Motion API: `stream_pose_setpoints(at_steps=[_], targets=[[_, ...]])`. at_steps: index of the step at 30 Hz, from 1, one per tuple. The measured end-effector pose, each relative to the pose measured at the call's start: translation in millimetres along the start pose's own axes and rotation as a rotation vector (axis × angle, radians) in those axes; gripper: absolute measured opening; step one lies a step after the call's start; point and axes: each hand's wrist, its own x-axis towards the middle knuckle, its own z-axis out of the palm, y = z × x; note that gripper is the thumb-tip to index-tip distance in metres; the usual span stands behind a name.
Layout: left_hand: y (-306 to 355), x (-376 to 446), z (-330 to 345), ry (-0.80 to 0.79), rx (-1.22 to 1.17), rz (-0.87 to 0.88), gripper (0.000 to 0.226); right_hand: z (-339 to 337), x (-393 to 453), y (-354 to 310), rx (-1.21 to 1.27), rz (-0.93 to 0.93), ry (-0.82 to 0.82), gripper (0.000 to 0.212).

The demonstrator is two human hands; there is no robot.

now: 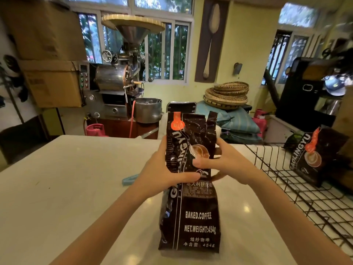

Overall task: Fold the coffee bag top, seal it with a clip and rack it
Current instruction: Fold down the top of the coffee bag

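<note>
Fingers of left hand (162, 169) and right hand (225, 165) clamped around upright coffee bag (193, 188) on white table (76, 178).

Coffee bag (193, 188) glossy crinkled foil; table (76, 178) smooth glossy; rack (305, 188) black wire.
</note>
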Motion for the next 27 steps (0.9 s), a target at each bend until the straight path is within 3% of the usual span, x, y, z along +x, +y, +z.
stream_pose_setpoints(at_steps=[4, 8, 11, 13, 16, 18, 22, 27], targets=[[3, 4, -1, 0.116, 0.001, 0.143, 0.093, -4, 4, -7, -0.046, -0.176, 0.112, 0.083], [-14, 4, 3, 0.181, 0.006, 0.116, 0.121, 0, 9, 0, -0.054, -0.200, 0.145, 0.083], [-23, 3, 7, 0.174, -0.027, 0.094, 0.126, 3, 8, 0, -0.020, -0.131, 0.149, 0.110], [-26, 4, 9, 0.192, -0.043, 0.075, 0.120, 1, 7, -14, -0.055, -0.227, 0.317, 0.125], [-27, 6, 14, 0.209, -0.066, 0.053, 0.096, -2, 9, -49, -0.468, -0.595, 0.526, 0.103], [-29, 6, 16, 0.221, -0.076, 0.046, 0.090, 2, 18, -71, -0.814, -0.760, 0.483, 0.078], [-31, 5, 16, 0.210, -0.096, 0.028, 0.080, 24, 45, -97, -1.192, -0.695, 0.127, 0.050], [-23, 4, 20, 0.227, -0.132, 0.000, 0.082, 33, 63, -103, -1.319, -0.684, 0.124, 0.038]])
